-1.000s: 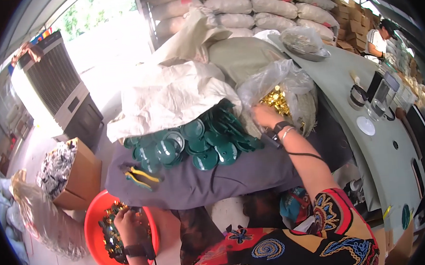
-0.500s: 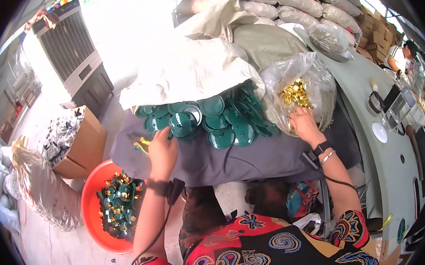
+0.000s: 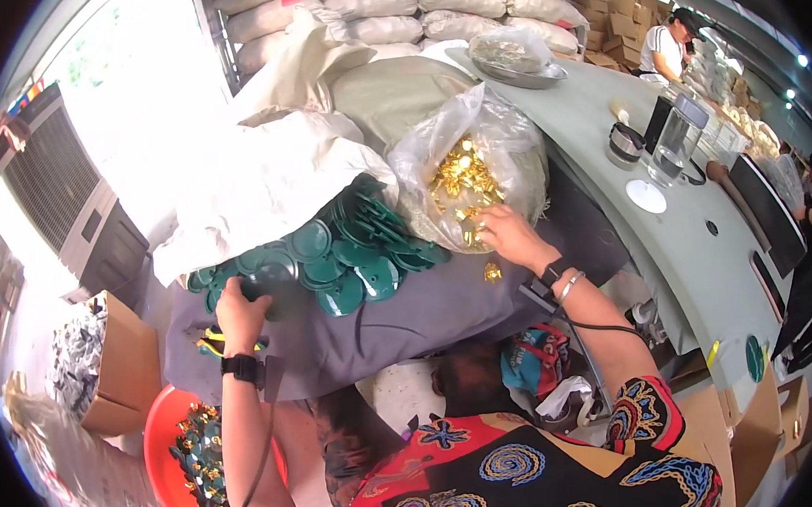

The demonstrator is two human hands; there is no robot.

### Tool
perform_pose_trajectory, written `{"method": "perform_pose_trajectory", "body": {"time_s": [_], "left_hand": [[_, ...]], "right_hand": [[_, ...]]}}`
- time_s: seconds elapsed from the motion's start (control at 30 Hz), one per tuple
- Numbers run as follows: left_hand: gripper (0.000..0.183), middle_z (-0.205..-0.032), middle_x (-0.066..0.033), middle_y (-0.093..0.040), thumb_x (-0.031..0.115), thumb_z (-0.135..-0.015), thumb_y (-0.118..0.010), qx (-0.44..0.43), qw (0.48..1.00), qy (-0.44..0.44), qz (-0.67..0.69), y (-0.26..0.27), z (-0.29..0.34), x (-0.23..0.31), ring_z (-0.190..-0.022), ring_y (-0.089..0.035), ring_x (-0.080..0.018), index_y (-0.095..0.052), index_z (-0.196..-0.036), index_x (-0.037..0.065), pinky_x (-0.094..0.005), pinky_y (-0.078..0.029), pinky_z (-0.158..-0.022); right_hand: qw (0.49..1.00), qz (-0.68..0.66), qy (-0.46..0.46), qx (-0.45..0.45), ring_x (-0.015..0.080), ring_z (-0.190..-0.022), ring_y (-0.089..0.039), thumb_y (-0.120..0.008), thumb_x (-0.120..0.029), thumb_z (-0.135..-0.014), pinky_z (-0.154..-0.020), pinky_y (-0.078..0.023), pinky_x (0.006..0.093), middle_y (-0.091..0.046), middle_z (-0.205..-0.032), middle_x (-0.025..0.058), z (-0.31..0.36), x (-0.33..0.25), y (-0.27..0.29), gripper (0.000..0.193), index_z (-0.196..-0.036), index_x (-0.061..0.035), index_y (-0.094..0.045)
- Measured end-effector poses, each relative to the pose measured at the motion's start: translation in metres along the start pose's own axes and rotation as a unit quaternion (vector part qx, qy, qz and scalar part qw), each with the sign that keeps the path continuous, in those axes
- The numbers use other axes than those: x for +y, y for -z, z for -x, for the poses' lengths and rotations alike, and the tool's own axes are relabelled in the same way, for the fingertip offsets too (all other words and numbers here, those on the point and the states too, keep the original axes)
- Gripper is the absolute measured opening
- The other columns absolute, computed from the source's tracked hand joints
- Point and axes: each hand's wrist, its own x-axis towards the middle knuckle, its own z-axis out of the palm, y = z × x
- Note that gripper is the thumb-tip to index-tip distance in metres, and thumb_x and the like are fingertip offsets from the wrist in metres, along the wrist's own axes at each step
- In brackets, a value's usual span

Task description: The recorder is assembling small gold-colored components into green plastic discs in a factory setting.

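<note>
Newly visible since the earlier frame, one gold piece [image 3: 492,272] lies right of centre, just below the right hand [image 3: 513,235], whose fingers' hold I cannot tell, while the left hand [image 3: 244,317], thumb spread from fingers, is at the green discs [image 3: 333,266] left of centre.

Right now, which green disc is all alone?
The disc on the grey table at right; the others are heaped on dark cloth or in the red tub.
</note>
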Motion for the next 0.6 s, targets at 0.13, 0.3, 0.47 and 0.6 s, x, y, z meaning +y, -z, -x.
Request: {"method": "perform_pose_trajectory", "body": {"time_s": [0.13, 0.3, 0.47, 0.6], "left_hand": [[0.046, -0.091, -0.0219, -0.063, 0.015, -0.062, -0.076, 0.026, 0.999, 0.014, 0.037, 0.01, 0.009, 0.008, -0.087, -0.06, -0.0385, -0.056, -0.1, -0.001, -0.0425, -0.047, -0.077], [0.041, -0.08, -0.0198, -0.063, 0.016, -0.062, -0.078, 0.052, 0.998, -0.016, 0.025, 0.011, 0.021, 0.013, -0.075, -0.062, -0.035, -0.057, -0.093, -0.002, -0.0392, -0.048, -0.069], [0.03, -0.069, -0.0102, -0.062, 0.009, -0.065, -0.076, 0.015, 0.992, 0.005, 0.128, 0.025, 0.04, 0.006, -0.063, -0.057, -0.0178, -0.058, -0.085, -0.004, -0.0316, -0.046, -0.059], [0.022, -0.061, 0.0007, -0.054, 0.012, -0.073, -0.073, -0.035, 0.94, 0.085, 0.328, 0.032, 0.066, 0.017, -0.049, -0.047, -0.0074, -0.059, -0.085, 0.001, -0.0236, -0.036, -0.042]], "right_hand": [[0.998, 0.026, 0.009, -0.058, 0.0278, -0.106, -0.05, -0.063, -0.019, -0.08, -0.096, -0.034, 0.0471, -0.06, -0.097, 0.011, -0.009, -0.014, -0.007, 0.025, -0.1, -0.0047, -0.061], [0.996, 0.067, -0.004, -0.055, 0.0285, -0.102, -0.051, -0.067, -0.017, -0.072, -0.091, -0.036, 0.0462, -0.06, -0.089, 0.0113, -0.013, -0.019, -0.01, 0.021, -0.087, -0.0048, -0.059], [0.996, 0.035, 0.03, 0.076, 0.0333, -0.086, -0.055, -0.059, -0.014, -0.072, -0.08, -0.042, 0.0448, -0.058, -0.08, 0.0143, -0.011, -0.029, -0.009, 0.015, -0.081, -0.0028, -0.055], [0.999, -0.045, 0.009, 0.026, 0.0367, -0.078, -0.057, -0.059, -0.013, -0.078, -0.067, -0.046, 0.0441, -0.055, -0.08, 0.0148, -0.004, -0.079, 0.004, 0.016, -0.086, -0.003, -0.049]]}}
